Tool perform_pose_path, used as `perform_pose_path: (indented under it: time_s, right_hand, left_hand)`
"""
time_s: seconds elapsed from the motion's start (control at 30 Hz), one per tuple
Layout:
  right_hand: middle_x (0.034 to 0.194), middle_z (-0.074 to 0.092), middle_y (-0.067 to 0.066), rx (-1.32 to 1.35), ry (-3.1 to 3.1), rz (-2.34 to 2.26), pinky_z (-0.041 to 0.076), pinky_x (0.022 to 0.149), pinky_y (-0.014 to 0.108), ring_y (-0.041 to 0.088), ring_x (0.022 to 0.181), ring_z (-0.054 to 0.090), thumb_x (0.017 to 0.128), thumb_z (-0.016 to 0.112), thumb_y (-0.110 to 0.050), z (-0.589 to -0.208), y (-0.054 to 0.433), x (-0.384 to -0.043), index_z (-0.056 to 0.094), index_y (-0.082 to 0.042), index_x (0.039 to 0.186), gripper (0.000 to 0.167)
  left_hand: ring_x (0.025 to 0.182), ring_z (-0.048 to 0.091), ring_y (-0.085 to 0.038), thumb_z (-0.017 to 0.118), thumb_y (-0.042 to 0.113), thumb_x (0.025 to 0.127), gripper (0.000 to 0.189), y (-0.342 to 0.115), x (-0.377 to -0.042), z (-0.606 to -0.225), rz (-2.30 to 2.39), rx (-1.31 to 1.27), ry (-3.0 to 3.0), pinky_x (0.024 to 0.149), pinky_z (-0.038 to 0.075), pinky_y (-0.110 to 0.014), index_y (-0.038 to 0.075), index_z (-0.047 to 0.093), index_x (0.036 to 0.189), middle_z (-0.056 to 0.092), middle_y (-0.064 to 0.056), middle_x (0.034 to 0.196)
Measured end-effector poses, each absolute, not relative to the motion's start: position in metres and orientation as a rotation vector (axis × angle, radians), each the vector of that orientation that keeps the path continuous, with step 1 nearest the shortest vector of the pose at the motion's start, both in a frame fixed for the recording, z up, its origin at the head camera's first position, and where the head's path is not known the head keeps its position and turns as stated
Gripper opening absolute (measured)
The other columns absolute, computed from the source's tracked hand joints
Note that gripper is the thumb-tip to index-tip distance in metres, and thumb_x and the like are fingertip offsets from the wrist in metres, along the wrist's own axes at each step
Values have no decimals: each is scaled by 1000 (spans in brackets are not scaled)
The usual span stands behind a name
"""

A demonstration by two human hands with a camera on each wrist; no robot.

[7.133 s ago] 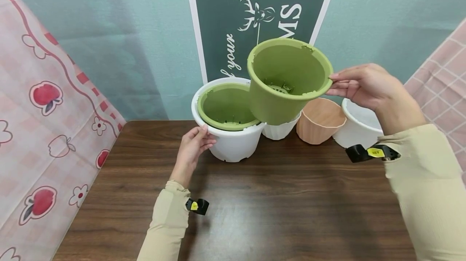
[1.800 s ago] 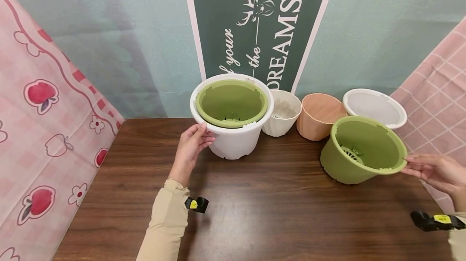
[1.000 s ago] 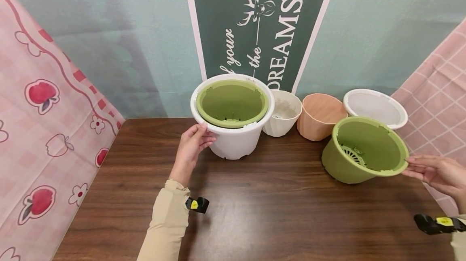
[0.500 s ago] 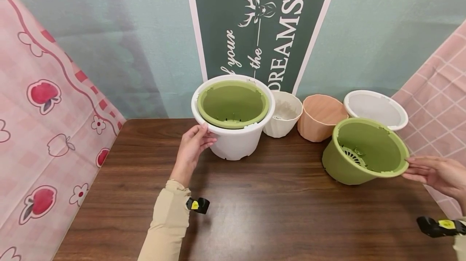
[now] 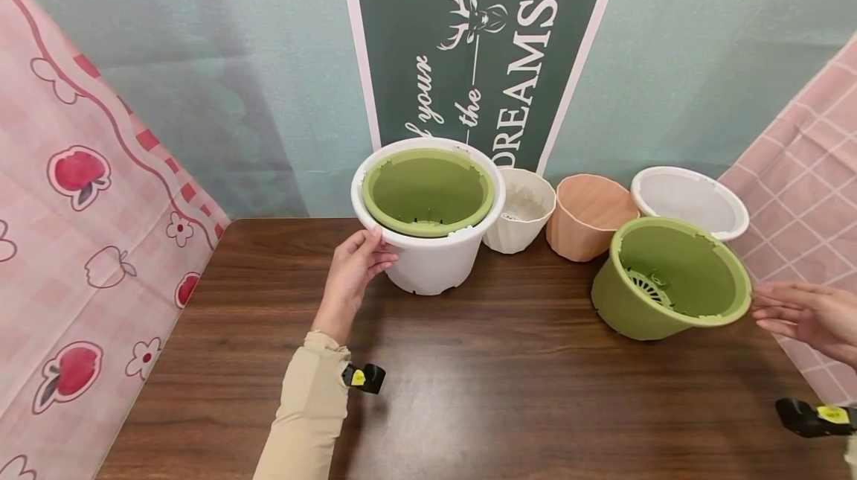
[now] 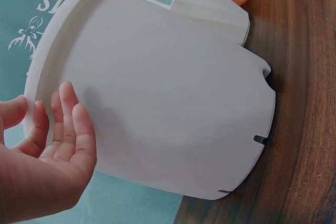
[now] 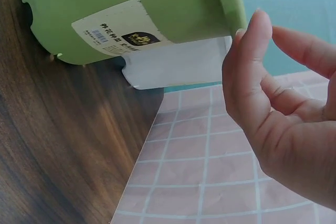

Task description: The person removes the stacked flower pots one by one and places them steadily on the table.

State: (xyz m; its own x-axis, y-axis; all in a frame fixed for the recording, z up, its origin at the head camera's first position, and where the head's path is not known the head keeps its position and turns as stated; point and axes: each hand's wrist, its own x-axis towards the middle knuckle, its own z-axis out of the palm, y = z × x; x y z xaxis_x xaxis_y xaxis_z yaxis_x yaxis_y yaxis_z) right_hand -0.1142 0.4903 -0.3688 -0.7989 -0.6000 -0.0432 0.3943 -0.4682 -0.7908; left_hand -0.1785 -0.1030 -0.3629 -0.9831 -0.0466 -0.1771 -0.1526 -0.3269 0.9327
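Pinching the rim of the white pot, the L hand has thumb + index finger on it, other fingers loosely bent along the wall, per my L wrist view. That pot stands upright just above ctr of the head frame, w/ the inner green pot nested in it.

At far right of the frame I see the R hand gripping nothing: fingers relaxed, fingertips right by the rim of the R green pot. Can't tell if they touch it. That pot sits on the table, right of frame, mouth up; my R wrist view shows a pale label on its side w/ black logo + barcode.

Btwn the two, along the back: cream pot, just beside the white one, then peach pot. Far white pot is behind the R green one, partly hidden.

Teal backdrop up top, DREAMS lettering on its dark panel; pink cloth fills the left edge, checked cloth the right.
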Motion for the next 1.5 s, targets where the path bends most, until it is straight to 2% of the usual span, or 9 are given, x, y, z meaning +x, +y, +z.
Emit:
perform_pose_path:
  time_s: [0.3, 0.67, 1.13, 1.5]
  right_hand:
    - [111, 62, 18, -356, 1164, -2244, 48, 86, 36, 27, 101, 60, 99, 11, 1, -365, 489, -114, 58, 5, 113, 49]
    - [120, 54, 23, -458, 1060, -2213, 42, 92, 40, 33, 109, 54, 99, 6, -1, -356, 484, -122, 51, 9, 120, 51]
    - [113, 59, 23, -456, 1223, -2209, 47, 86, 39, 33, 102, 58, 98, 6, 3, -341, 464, -126, 55, 7, 117, 53]
    - [114, 59, 22, -469, 1223, -2178, 48, 86, 38, 32, 103, 58, 99, 7, 2, -334, 449, -131, 54, 8, 117, 51]
  left_hand:
    - [65, 62, -14, 51, 19, 95, 20, -104, -178, -364, 2495, -268, 1784, 65, 52, -26, 5, 51, 80, 61, -5, 75]
    - [64, 62, -14, 51, 18, 94, 20, -104, -178, -363, 2502, -270, 1774, 63, 51, -24, 6, 51, 79, 61, -4, 74]
    - [64, 62, -13, 52, 19, 94, 19, -103, -179, -363, 2492, -274, 1781, 63, 51, -24, 5, 51, 80, 61, -4, 74]
    - [63, 62, -13, 52, 18, 94, 18, -103, -179, -363, 2499, -281, 1778, 63, 52, -24, 6, 52, 80, 61, -4, 74]
